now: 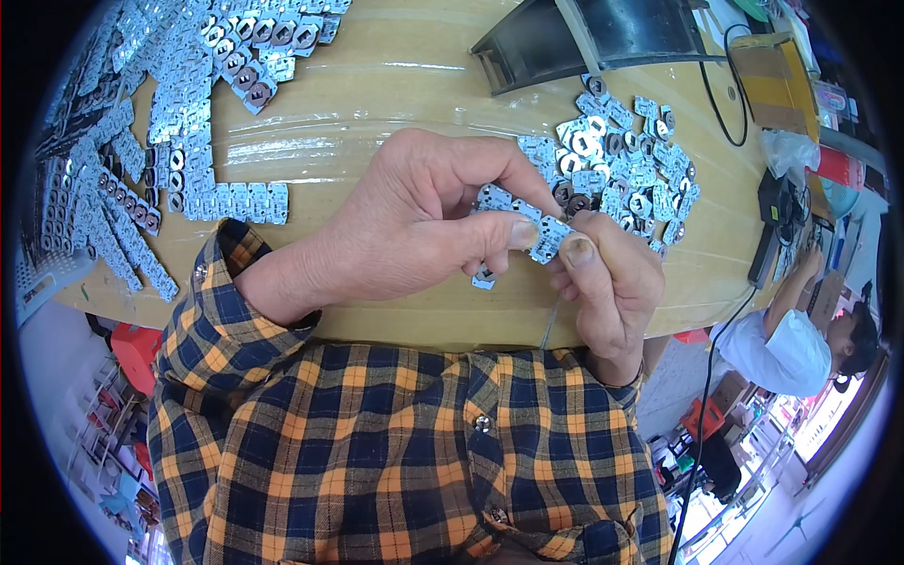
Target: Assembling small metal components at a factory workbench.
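while pinched shut, both hands' fingers (524, 234) on metal plate (549, 240)

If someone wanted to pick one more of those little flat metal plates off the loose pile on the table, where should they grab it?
Probably by its two thin edges, coming from above with thumb and forefinger. The plates in the loose pile are flat and overlap, many tilted with an edge raised, so one at the pile's near rim looks easiest to pinch. The left hand and right hand pinch a small plate similarly at its edges.
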A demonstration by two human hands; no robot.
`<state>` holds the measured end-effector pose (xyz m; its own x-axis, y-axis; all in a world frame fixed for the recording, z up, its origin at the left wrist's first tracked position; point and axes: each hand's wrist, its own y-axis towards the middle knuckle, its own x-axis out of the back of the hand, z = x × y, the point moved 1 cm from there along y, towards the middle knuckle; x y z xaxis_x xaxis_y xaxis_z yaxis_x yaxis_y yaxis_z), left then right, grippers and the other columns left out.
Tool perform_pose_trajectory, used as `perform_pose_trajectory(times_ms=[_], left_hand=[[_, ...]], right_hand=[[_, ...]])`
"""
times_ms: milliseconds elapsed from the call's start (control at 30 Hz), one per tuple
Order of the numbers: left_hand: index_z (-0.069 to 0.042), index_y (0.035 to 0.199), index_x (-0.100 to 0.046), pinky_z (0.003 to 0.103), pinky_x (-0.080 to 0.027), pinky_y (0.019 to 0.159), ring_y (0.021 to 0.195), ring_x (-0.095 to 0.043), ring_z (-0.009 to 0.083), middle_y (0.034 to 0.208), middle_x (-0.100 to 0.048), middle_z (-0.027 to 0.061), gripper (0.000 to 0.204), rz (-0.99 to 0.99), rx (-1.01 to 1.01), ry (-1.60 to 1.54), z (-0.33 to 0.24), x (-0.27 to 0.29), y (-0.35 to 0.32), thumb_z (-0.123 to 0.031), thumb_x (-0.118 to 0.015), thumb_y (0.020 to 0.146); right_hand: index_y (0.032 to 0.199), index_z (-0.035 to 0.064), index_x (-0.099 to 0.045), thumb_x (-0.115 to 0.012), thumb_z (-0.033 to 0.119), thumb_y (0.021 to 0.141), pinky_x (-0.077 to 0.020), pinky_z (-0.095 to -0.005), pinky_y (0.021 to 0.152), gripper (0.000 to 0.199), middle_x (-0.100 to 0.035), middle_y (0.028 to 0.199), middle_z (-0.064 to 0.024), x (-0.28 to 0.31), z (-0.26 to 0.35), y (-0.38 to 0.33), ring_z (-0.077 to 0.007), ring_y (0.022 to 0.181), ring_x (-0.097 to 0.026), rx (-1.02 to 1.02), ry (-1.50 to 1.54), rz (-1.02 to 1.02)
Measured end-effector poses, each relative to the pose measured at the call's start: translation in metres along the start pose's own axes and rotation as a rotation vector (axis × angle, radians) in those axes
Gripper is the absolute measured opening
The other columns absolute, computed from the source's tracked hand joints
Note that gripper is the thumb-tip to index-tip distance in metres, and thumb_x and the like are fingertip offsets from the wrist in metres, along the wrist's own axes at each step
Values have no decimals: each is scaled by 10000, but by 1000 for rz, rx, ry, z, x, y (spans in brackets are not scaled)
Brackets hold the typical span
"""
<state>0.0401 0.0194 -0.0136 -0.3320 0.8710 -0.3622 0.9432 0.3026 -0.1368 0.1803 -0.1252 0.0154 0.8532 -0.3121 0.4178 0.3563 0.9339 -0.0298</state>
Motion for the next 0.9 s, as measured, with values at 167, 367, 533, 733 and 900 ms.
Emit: perform_pose_trajectory(times_ms=[167,367,533,733,900], left_hand=[[40,1068,-648,184,-509,525,664,-650,80,877,-682,79,183,-45,45,-63,0,-5,1,-37,-660,902],[55,1054,-602,196,-540,505,633,-663,94,815,-670,94,181,-50,91,-234,0,1,3,-25,-652,901],[31,1039,-601,203,-522,471,636,-667,105,837,-670,104,156,-29,207,-482,3,5,4,-68,-632,923],[24,1064,-614,214,-534,502,628,-661,119,840,-666,97,158,-85,144,-534,4,0,4,-55,-619,927],[47,1099,-625,227,-565,592,723,-668,138,900,-631,108,185,-139,-97,-131,0,-2,1,15,-581,922]], right_hand=[[834,-38,-607,-598,87,922,-402,-312,488,153,-516,605,-87,0,9,0,-196,496,-525,18,-135,-22],[829,-10,-578,-516,213,996,-334,-225,418,285,-535,590,-30,-13,-6,-5,-78,435,-446,-184,349,-34],[794,28,-535,-490,199,1012,-284,-204,366,280,-499,583,-17,-23,-4,-1,-46,400,-374,-426,1072,-9],[813,18,-527,-474,189,1016,-298,-213,363,271,-490,582,-31,-26,-4,4,-55,399,-379,-481,1295,-76],[757,23,-546,-510,195,1000,-315,-204,400,301,-522,582,-8,-21,-4,1,-40,434,-414,-322,735,-194]])
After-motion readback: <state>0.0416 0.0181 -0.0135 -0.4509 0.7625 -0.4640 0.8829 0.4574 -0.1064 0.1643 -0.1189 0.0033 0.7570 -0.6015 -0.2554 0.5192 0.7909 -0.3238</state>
